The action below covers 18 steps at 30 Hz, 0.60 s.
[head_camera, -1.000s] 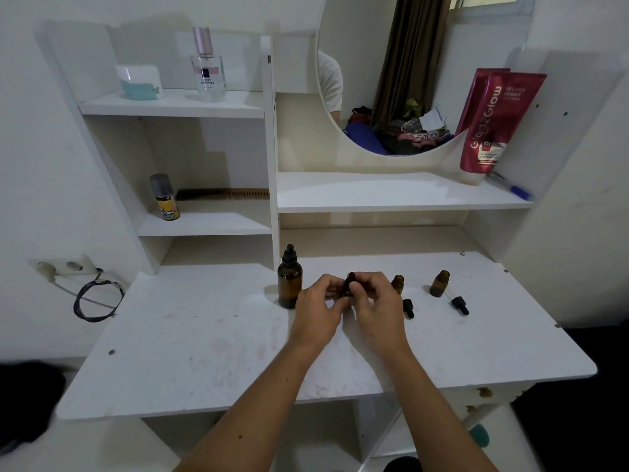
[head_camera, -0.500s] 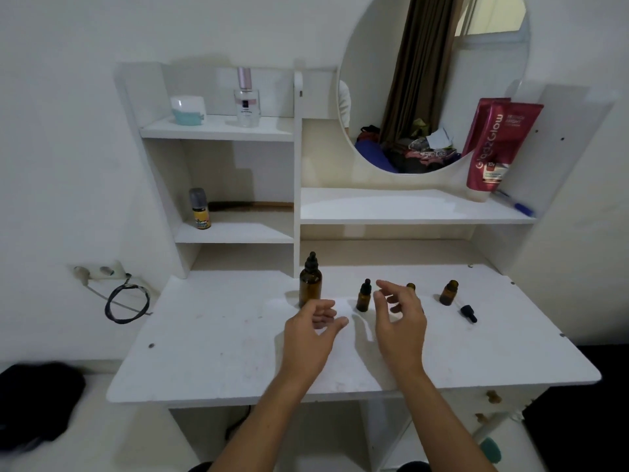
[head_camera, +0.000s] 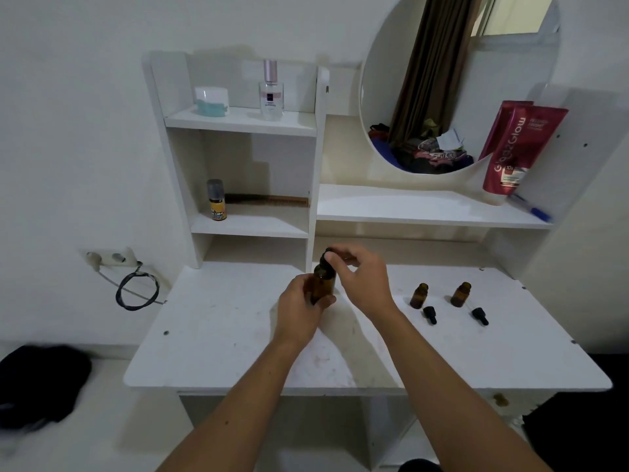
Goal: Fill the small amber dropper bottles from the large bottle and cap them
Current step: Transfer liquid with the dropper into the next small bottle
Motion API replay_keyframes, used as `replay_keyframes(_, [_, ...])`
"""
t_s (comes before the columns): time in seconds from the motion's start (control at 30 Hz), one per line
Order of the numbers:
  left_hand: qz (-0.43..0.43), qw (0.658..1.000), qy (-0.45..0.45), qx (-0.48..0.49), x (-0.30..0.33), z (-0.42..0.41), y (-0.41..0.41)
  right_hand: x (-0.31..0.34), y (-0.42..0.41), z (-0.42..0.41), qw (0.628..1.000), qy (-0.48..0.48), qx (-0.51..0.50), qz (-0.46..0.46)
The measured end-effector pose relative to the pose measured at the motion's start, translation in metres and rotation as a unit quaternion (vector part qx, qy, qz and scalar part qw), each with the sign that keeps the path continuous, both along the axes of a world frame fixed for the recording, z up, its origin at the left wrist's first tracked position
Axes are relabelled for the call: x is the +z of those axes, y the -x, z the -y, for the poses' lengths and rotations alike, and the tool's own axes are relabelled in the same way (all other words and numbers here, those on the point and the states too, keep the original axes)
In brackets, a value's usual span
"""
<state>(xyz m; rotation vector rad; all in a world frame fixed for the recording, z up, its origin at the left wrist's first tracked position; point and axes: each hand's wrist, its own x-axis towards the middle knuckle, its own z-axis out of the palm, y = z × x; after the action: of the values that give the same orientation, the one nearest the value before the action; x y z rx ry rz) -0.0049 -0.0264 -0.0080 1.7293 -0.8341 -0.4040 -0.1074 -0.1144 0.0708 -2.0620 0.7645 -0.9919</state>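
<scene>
We have the large bottle (head_camera: 321,286) in front of us at the middle of the table (head_camera: 218,335), and both hands are on it. Our left hand (head_camera: 299,310) wraps its grip around the amber body, fingers and thumb curled tight to it, which we judge is there to keep the bottle from turning. Our right hand (head_camera: 366,281) comes over the top, its fingertips pinched together on the black dropper cap (head_camera: 327,257); that pairing suits unscrewing the cap so we can draw liquid out.

To the right, well clear of our hands, two small amber bottles (head_camera: 419,296) stand upright with open necks, the second (head_camera: 461,294) just beside the first. In front of each lies its own black dropper top (head_camera: 429,315), the other (head_camera: 480,316) likewise on its side on the table. Keeping each top next to its bottle seems meant to make capping quick once they are filled. We cannot tell whether either small bottle holds liquid yet.

A third small bottle is not visible; if there is one, our right hand hides it
</scene>
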Motion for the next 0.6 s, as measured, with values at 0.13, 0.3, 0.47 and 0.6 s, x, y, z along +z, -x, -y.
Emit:
replay_keyframes(0.13, [0.01,1.0,-0.011,0.0,-0.001,-0.001,0.0,0.002,-0.003,0.003,1.0,-0.014,-0.011,-0.002])
replay_keyframes(0.3, [0.016,1.0,-0.017,0.005,-0.001,0.001,0.001,0.005,-0.009,0.003,0.999,0.016,-0.032,-0.013])
replay_keyframes(0.47, [0.015,1.0,-0.021,0.01,-0.001,0.001,0.001,0.005,-0.011,0.001,0.999,0.026,-0.036,-0.005])
replay_keyframes(0.6, [0.017,0.999,-0.031,0.013,0.001,0.002,0.001,0.013,-0.01,-0.001,1.0,0.004,-0.025,0.006])
